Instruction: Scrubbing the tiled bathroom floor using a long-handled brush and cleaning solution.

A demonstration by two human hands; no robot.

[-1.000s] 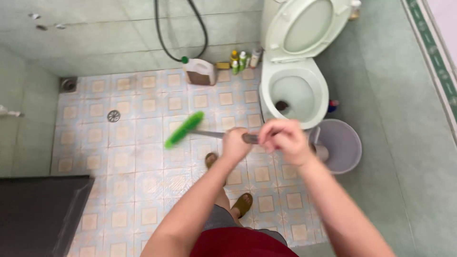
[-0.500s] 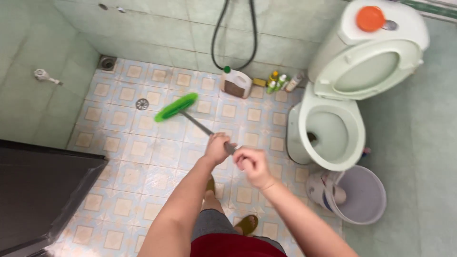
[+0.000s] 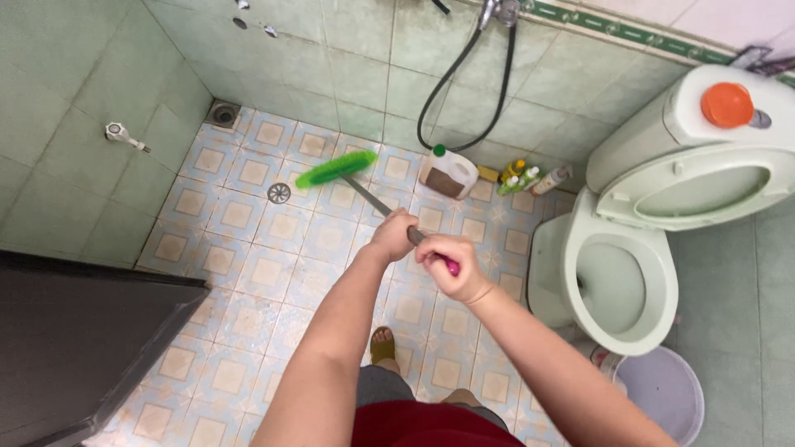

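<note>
A long-handled scrub brush with a green head (image 3: 336, 168) rests on the patterned floor tiles near the far wall. Its grey handle (image 3: 373, 199) runs back to my hands. My left hand (image 3: 395, 235) is wrapped around the handle, and my right hand (image 3: 448, 266) grips the pink end just behind it. Both arms stretch forward over the floor.
A white jug with a green cap (image 3: 448, 173) and small bottles (image 3: 522, 177) stand by the wall. The toilet (image 3: 617, 279) with raised seat is at right, a grey bucket (image 3: 662, 391) beside it. A floor drain (image 3: 279, 193), a shower hose (image 3: 458, 83) and a dark door (image 3: 83, 339) are nearby.
The brush head has slid farther away toward the wall and to the right. My hands moved forward with the handle, and the view tilted up.
</note>
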